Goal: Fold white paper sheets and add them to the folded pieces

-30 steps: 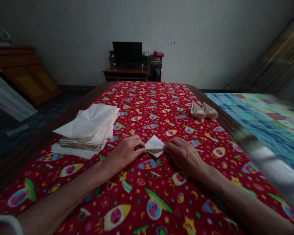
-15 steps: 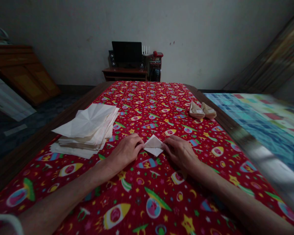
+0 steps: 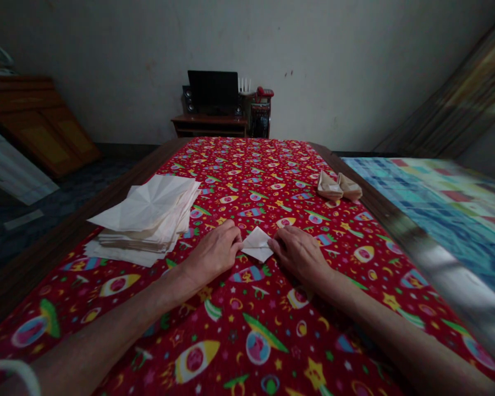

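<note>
A small sheet of white paper folded into a diamond [image 3: 257, 245] lies on the red patterned tablecloth [image 3: 256, 291]. My left hand [image 3: 220, 245] pinches its left corner between thumb and fingers. On the other side, my right hand [image 3: 299, 252] is closed on the right corner, its fingertips reaching slightly over the paper. Left of my hands sits a thick stack of creased white paper sheets [image 3: 148, 206]. Two folded paper shapes [image 3: 339, 187] stand side by side near the table's right edge.
Beyond the table, a black monitor [image 3: 213, 88] with speakers stands on a small desk [image 3: 208, 125], beside a red telephone [image 3: 265, 92]. A wooden cabinet [image 3: 37, 126] is at the left. A bed with a checked blue cover [image 3: 429, 203] lies along the right.
My right hand has shifted a little to the left, its fingertips now further over the paper's right corner. My left hand stays at the left corner.
</note>
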A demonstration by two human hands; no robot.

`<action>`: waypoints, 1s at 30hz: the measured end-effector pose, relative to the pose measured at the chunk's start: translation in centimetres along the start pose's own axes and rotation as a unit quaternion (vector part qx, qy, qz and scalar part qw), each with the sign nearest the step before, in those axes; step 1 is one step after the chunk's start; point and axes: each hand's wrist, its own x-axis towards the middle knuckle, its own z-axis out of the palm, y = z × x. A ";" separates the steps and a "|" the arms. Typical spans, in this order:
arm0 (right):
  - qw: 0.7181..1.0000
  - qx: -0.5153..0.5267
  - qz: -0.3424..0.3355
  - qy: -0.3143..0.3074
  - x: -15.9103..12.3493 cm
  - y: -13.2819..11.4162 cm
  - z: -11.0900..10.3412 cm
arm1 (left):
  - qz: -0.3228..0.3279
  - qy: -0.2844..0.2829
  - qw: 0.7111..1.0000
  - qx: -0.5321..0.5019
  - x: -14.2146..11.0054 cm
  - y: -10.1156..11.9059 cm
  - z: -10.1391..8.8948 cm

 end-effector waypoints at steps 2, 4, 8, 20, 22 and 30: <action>1.000 -0.003 -0.005 0.010 -0.1 0.0 0.1 | -0.002 0.000 1.000 0.000 0.0 -0.1 0.2; 1.000 -0.009 -0.012 0.016 -0.1 0.0 0.2 | -0.005 0.006 1.000 -0.006 0.0 -0.4 0.4; 0.998 -0.014 -0.024 0.051 -0.3 0.2 0.5 | -0.025 0.037 0.998 -0.033 0.1 -0.8 0.8; 0.998 -0.009 -0.030 0.062 -0.3 0.3 0.6 | 0.118 0.032 0.988 0.092 -0.4 -0.2 0.0; 0.998 -0.005 -0.027 0.061 -0.3 0.4 0.6 | 0.147 0.014 0.982 0.119 -0.7 0.0 0.1; 1.000 -0.022 0.005 0.014 0.0 0.0 0.1 | 0.158 -0.049 0.979 0.119 -1.3 -0.7 0.7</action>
